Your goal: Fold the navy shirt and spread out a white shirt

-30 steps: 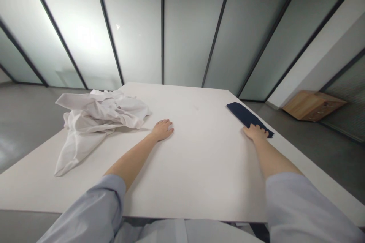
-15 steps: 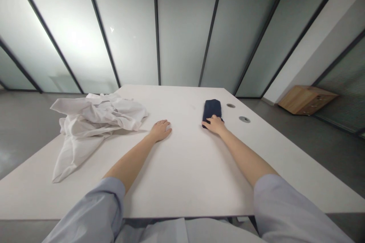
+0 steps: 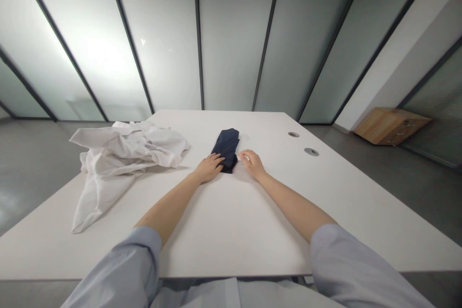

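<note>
A folded dark navy cloth point(image 3: 227, 146), long and narrow, lies on the white table point(image 3: 231, 231) in front of me, slightly tilted. My left hand point(image 3: 210, 167) rests on its lower left edge with the fingers laid out over the fabric. Just off the cloth's lower right edge is my right hand point(image 3: 253, 163), its fingers loosely curved and apart from the cloth, nothing visible in them. What kind of garment the cloth is cannot be made out.
A crumpled heap of white cloth point(image 3: 133, 147) lies at the table's left, one part trailing toward me. Two round cable grommets point(image 3: 311, 152) are set in the tabletop at right. Beyond stand frosted glass panels point(image 3: 231, 38) and a wooden cabinet point(image 3: 391, 126) on the floor.
The navy cloth has moved left from the table's right side to the middle. My right hand moved with it and is now off it; my left hand now touches the cloth.
</note>
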Demonstrator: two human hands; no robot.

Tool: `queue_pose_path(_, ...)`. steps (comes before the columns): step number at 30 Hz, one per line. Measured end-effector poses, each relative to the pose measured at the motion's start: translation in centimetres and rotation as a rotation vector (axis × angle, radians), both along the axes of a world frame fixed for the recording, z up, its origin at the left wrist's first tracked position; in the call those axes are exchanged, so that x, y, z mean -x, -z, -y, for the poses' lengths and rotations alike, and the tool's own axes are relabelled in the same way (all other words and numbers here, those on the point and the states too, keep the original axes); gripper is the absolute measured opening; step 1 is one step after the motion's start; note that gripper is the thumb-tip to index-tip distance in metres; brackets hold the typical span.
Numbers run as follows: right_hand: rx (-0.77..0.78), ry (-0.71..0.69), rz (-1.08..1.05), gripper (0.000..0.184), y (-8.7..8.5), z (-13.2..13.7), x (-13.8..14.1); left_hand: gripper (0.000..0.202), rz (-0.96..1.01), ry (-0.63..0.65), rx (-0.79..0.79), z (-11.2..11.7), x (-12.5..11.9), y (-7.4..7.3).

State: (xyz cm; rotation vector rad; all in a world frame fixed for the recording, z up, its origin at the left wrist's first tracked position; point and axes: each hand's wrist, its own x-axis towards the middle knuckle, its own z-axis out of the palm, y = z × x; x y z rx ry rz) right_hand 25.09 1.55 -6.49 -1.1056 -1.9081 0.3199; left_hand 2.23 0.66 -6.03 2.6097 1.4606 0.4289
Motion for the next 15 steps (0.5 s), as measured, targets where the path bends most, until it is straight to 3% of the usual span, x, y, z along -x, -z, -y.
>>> queue_pose_path(4,0.058,0.106,-0.097,0.032,0.0,-0.7,-0.9,0.037,0.217,-0.101,0.087,-1.1,0.2,0.0)
queue_pose_path(10,0.043,0.121,-0.015,0.023,0.1,-0.7,-0.8,0.032,1.118,-0.408,0.334,-2.7,1.7,0.4)
queue_pose_path(15,-0.055,-0.026,0.192,0.018,0.3,-0.5,-0.4,0.046,1.252,-0.498,0.371,-3.9,3.2,2.1)
